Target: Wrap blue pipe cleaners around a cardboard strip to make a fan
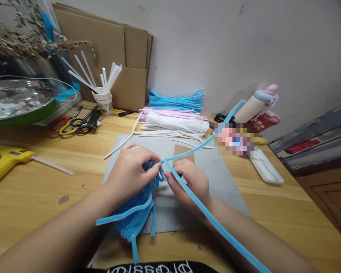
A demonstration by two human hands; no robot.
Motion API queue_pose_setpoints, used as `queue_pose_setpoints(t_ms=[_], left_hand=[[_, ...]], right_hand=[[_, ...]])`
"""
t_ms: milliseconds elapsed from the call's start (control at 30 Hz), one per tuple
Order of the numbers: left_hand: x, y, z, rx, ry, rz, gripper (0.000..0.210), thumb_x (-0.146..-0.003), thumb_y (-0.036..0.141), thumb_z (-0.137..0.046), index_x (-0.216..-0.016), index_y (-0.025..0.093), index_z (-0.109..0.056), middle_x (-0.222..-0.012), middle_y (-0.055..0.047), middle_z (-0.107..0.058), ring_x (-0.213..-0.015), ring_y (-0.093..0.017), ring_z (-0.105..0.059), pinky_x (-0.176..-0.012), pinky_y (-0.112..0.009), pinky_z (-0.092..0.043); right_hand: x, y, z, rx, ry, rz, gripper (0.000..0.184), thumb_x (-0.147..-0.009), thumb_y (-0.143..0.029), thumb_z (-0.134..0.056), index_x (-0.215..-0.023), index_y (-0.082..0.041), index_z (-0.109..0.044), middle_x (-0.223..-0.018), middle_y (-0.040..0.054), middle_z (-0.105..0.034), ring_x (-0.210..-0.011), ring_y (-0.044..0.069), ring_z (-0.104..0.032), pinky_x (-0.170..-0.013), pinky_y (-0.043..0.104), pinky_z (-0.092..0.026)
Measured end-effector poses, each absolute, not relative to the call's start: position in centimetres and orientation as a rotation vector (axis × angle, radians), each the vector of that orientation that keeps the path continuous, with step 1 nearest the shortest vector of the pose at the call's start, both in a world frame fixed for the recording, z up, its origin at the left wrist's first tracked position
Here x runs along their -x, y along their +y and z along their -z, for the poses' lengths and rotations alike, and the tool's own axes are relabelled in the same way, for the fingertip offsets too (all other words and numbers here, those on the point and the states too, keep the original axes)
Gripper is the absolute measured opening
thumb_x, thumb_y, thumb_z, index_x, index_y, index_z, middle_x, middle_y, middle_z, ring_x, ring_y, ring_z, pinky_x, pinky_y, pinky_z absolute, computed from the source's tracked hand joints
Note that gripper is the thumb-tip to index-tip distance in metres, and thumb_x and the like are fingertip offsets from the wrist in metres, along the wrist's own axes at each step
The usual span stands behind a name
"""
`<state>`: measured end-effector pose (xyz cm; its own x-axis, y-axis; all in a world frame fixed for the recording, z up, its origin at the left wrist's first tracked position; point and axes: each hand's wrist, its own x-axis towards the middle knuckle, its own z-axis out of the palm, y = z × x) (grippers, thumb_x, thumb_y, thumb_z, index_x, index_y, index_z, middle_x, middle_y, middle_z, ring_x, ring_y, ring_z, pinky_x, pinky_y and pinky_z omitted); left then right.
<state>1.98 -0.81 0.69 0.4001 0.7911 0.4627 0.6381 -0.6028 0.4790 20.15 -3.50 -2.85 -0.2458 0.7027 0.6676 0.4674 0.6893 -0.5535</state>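
Observation:
My left hand pinches a bundle of bent blue pipe cleaners at its upper end, between thumb and forefinger. The bundle hangs below the palm, looped and dense, with several loose ends sticking out downward. From the pinch, one blue stem curves up to the right. Another long blue pipe cleaner runs down to the right, across my right hand. My right hand is closed close beside the left, its thumb and curled forefinger at this stem. The exact contact of its fingertips is partly hidden.
Under my hands lies a grey mat with a cardboard piece. Behind are blue pipe cleaners and white pipe cleaners. Scissors, a cup of glue sticks and a yellow glue gun lie left; a bottle stands right.

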Motion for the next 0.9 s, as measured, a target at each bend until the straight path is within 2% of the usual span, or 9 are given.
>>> queue_pose_setpoints(t_ms=[133,233,300,433,533,633,733,833,900], left_hand=[[-1.9,-0.8,-0.8,-2.375,1.305,-0.991,0.006,-0.078,0.020,-0.062,-0.074,0.020,-0.066,-0.072,0.003,-0.069,-0.072,-0.015,-0.061,-0.079,-0.035,-0.038],[-1.6,-0.7,-0.8,-2.300,1.318,-1.006,0.006,-0.078,0.022,-0.062,-0.075,0.020,-0.067,-0.073,0.002,-0.069,-0.072,-0.015,-0.060,-0.077,-0.034,-0.040],[-1.5,-0.7,-0.8,-2.272,1.310,-1.005,0.006,-0.078,0.022,-0.062,-0.075,0.020,-0.067,-0.073,0.002,-0.069,-0.073,-0.015,-0.060,-0.077,-0.034,-0.040],[-1.4,-0.8,-1.0,-2.237,1.287,-0.979,0.007,-0.078,0.024,-0.062,-0.075,0.021,-0.068,-0.072,0.002,-0.068,-0.072,-0.016,-0.059,-0.077,-0.034,-0.041],[-1.4,-0.7,-1.5,-2.298,1.148,-0.897,0.007,-0.078,0.023,-0.062,-0.074,0.021,-0.067,-0.073,0.002,-0.069,-0.073,-0.015,-0.060,-0.079,-0.035,-0.040],[-1.3,-0.6,-1.8,-2.390,1.025,-0.823,0.006,-0.078,0.020,-0.061,-0.074,0.021,-0.066,-0.073,0.003,-0.070,-0.071,-0.014,-0.061,-0.083,-0.036,-0.039],[-1.2,-0.6,-1.8,-2.443,1.020,-0.819,0.006,-0.077,0.018,-0.060,-0.075,0.020,-0.065,-0.073,0.002,-0.070,-0.072,-0.015,-0.061,-0.083,-0.036,-0.038],[-1.2,-0.7,-1.8,-2.483,1.020,-0.791,0.007,-0.077,0.016,-0.060,-0.074,0.020,-0.065,-0.073,0.002,-0.070,-0.074,-0.015,-0.062,-0.084,-0.036,-0.036],[-1.3,-0.7,-1.7,-2.497,1.024,-0.780,0.007,-0.077,0.016,-0.060,-0.074,0.020,-0.065,-0.073,0.003,-0.070,-0.074,-0.015,-0.062,-0.084,-0.035,-0.036]], right_hand=[[-20.9,-3.3,2.5,0.636,-2.079,0.051,0.024,-0.080,-0.011,-0.061,-0.103,-0.019,-0.061,-0.093,0.0064,-0.070,-0.087,0.018,-0.062,-0.075,0.032,-0.050],[-21.3,-3.0,2.4,0.682,-2.132,0.200,0.036,-0.081,-0.010,-0.058,-0.115,-0.023,-0.060,-0.109,0.0057,-0.070,-0.103,0.020,-0.060,-0.086,0.037,-0.047],[-21.5,-2.9,2.6,0.704,-2.099,0.202,0.039,-0.082,-0.007,-0.054,-0.115,-0.025,-0.060,-0.110,0.0044,-0.069,-0.105,0.020,-0.059,-0.089,0.038,-0.045],[-21.3,-2.5,3.1,0.785,-1.831,-0.202,0.027,-0.082,-0.009,-0.052,-0.103,-0.024,-0.061,-0.094,0.0052,-0.064,-0.090,0.019,-0.060,-0.079,0.037,-0.048],[-21.3,-1.9,2.9,0.889,-1.646,-0.596,0.026,-0.086,-0.016,-0.052,-0.110,-0.025,-0.057,-0.107,0.0076,-0.059,-0.098,0.021,-0.057,-0.080,0.037,-0.048],[-21.8,-1.7,1.8,0.767,-1.721,-0.842,0.012,-0.088,-0.024,-0.053,-0.090,-0.025,-0.065,-0.106,0.0067,-0.059,-0.098,0.021,-0.056,-0.084,0.038,-0.046],[-22.5,-1.8,0.1,0.641,-1.938,-1.053,0.029,-0.090,-0.034,-0.048,-0.073,-0.023,-0.069,-0.095,0.0071,-0.062,-0.089,0.021,-0.057,-0.082,0.038,-0.046],[-22.9,-2.0,-1.3,0.592,-2.081,-1.130,0.037,-0.091,-0.036,-0.041,-0.078,-0.021,-0.072,-0.092,0.0081,-0.061,-0.085,0.021,-0.057,-0.079,0.037,-0.046],[-22.8,-2.1,-1.8,0.582,-2.149,-1.030,0.034,-0.090,-0.031,-0.041,-0.082,-0.021,-0.073,-0.089,0.0083,-0.059,-0.083,0.020,-0.056,-0.076,0.037,-0.045]])
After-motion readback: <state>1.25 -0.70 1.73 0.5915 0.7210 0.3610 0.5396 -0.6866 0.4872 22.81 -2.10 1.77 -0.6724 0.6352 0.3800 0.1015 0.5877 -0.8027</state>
